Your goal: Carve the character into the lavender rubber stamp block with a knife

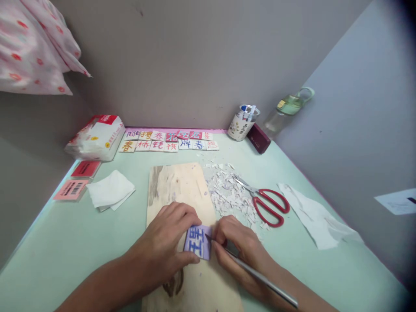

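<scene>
On a wooden board (175,186) lies a small purple tile (205,250) bearing a blue carved character. My left hand (173,238) grips it from the left, fingers at its top edge and thumb at its bottom edge. A slim metal carving knife (260,277) is pinched in my right hand (235,242). Its dark pointed blade touches or nearly touches the tile's upper right part; exact contact is too small to tell. Whitish shavings (230,195) are heaped just right of the board.
Red-handled scissors (271,203) lie beside the shavings, a crumpled tissue (312,216) further right. Folded tissues (112,188), red cards (73,189) and a tissue pack (97,136) are at left. Behind are rows of character tiles (157,146), a can (241,125), a dark red box (259,138) and a bottle (282,115).
</scene>
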